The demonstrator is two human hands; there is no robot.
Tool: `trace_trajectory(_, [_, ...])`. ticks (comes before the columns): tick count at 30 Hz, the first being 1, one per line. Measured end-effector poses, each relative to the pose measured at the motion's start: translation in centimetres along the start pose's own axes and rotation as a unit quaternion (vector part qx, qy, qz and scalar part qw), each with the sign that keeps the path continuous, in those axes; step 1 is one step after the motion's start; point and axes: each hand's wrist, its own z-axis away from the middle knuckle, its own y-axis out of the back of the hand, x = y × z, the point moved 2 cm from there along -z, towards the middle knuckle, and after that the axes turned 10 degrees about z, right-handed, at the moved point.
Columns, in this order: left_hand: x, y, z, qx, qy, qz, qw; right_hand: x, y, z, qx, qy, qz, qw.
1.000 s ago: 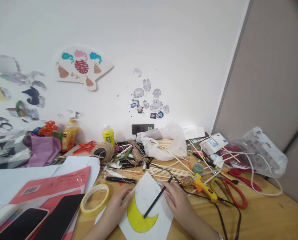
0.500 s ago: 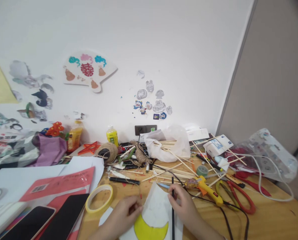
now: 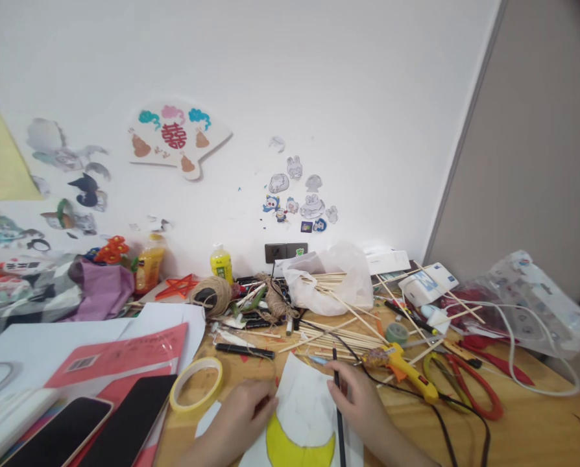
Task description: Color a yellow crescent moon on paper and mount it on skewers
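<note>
A white sheet of paper with a yellow crescent moon drawn on it stands in front of me, its upper part curling up from the table. At the sheet's left edge is my left hand, closed, its fingertips pinching the paper. On the opposite side my right hand has its thumb and fingers closed around a thin black stick. That stick runs nearly upright along the right of the moon. The right fingertips also touch the paper's edge. Another piece of white paper lies partly under my left wrist.
To the left are a yellow tape roll, two dark phones and a red folder. A yellow glue gun and red-handled scissors lie right. Behind are wooden sticks, twine and a black marker.
The view has shifted slightly left. The moon paper has moved a little to the right and the black stick has tilted slightly. Both hands keep nearly the same grip.
</note>
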Motion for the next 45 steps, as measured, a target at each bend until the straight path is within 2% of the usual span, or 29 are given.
trace_trajectory(14, [0.3, 0.2, 0.1, -0.006, 0.007, -0.044, 0.999, 0.2, -0.4, 0.0, -0.022, -0.004, 0.012, 1.000])
trace_trajectory(21, [0.3, 0.1, 0.0, -0.014, -0.002, -0.055, 0.998, -0.1, -0.2, -0.2, -0.009, 0.041, 0.009, 0.999])
trace_trajectory(27, [0.5, 0.2, 0.2, -0.017, 0.003, -0.052, 0.998, -0.4, -0.3, 0.2, -0.085, 0.037, 0.006, 0.996])
trace_trajectory(34, [0.1, 0.1, 0.0, -0.016, -0.004, -0.051, 0.999, -1.2, -0.2, 0.5, -0.170, 0.076, 0.023, 0.982])
trace_trajectory(41, [-1.1, -0.5, -0.3, 0.001, -0.028, -0.044, 0.999, -3.1, 0.6, 0.6, -0.170, 0.138, 0.052, 0.974])
trace_trajectory(45, [-1.9, -0.7, -0.6, 0.011, -0.050, -0.030, 0.998, -3.2, 0.3, 0.6, -0.171, 0.153, 0.070, 0.971])
